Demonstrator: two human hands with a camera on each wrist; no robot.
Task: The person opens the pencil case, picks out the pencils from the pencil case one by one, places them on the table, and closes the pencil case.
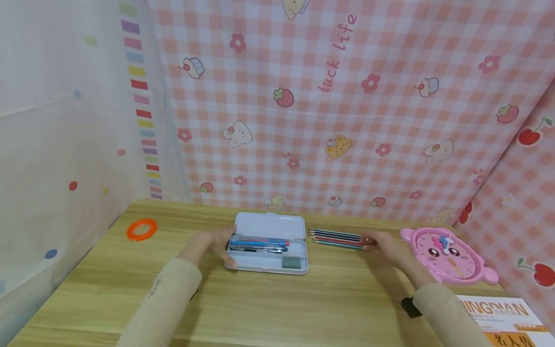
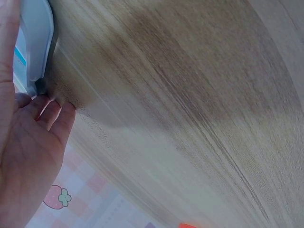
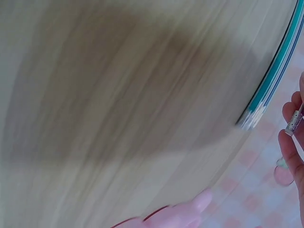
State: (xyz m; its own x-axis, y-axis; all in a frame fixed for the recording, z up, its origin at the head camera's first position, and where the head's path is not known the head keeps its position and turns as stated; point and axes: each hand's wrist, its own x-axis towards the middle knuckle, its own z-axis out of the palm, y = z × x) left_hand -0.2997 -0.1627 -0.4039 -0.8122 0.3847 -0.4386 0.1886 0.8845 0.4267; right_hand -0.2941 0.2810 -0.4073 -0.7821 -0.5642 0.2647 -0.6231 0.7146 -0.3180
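An open white pencil case [image 1: 256,261] lies on the table, its lid tipped back. Several pens [image 1: 260,244] sit in its rear compartment, and a grey-green block [image 1: 291,262], perhaps an eraser, is at the front right. My left hand [image 1: 220,243] holds the case's left end, thumb near the front corner; in the left wrist view, bent fingertips touch the case [image 2: 42,35]. Several pencils [image 1: 336,238] lie side by side to the right of the case, tips pointing left. With my right hand [image 1: 383,246] I pinch the end of one pencil [image 3: 293,122] in the right wrist view.
An orange ring [image 1: 133,234] lies at the table's left. Beyond my right hand is a pink animal-faced clock [image 1: 451,265], with printed books [image 1: 498,311] in front of it. Patterned cloth [image 1: 312,120] hangs along the table's back edge.
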